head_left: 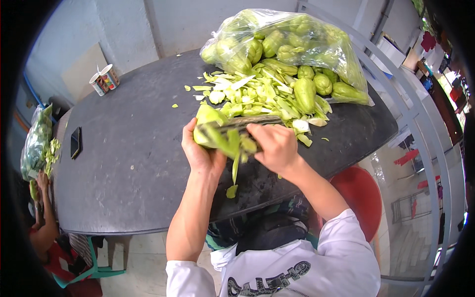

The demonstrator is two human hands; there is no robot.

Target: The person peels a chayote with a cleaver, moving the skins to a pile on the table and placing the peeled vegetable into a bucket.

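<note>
My left hand [199, 152] is wrapped round a pale green chayote [210, 117], holding it over the near middle of the table. Closed on a knife, my right hand [275, 146] is just right of the chayote. The knife's dark blade [255, 120] is blurred and lies against the chayote. Strips of green peel [225, 141] are at the blade, smeared by motion, and a thin piece hangs down below. Behind my hands spreads a heap of peelings [247, 94]. Whole chayotes [304, 95] lie at its right side, some spilling from a clear plastic bag [292, 42] full of them.
The dark table [128, 158] holds two paper cups [109, 76] at the far left and a phone [75, 142] near its left edge. Another person's hands [42, 183] work beside a bag [37, 138] there. A red stool [358, 198] stands right, near a metal railing [413, 119].
</note>
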